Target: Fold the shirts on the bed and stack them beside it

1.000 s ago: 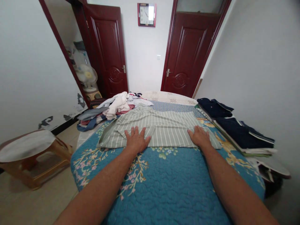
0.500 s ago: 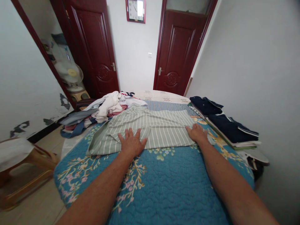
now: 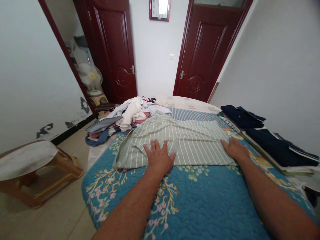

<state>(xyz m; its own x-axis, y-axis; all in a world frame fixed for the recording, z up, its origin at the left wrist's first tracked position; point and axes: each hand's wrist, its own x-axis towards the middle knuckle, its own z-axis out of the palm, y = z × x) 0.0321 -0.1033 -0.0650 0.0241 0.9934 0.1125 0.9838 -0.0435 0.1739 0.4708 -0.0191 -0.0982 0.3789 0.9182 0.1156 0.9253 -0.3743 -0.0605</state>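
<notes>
A green garment with white stripes (image 3: pixel 185 138) lies spread flat on a blue floral quilt (image 3: pixel 200 200) covering the bed. My left hand (image 3: pixel 160 156) rests palm down on its near left part, fingers spread. Flat on the garment's near right corner lies my right hand (image 3: pixel 235 148), its fingers stretched out. Neither hand holds anything.
A heap of loose clothes (image 3: pixel 125 116) sits at the bed's far left. Folded dark navy garments (image 3: pixel 270 136) are stacked along the right edge by the wall. A wooden stool (image 3: pixel 32 170) stands on the floor at left. Two dark red doors and a fan (image 3: pixel 90 78) are behind.
Both hands stay flat on the striped garment. The right hand has slid outward toward the garment's right corner; the camera has swung slightly left.
</notes>
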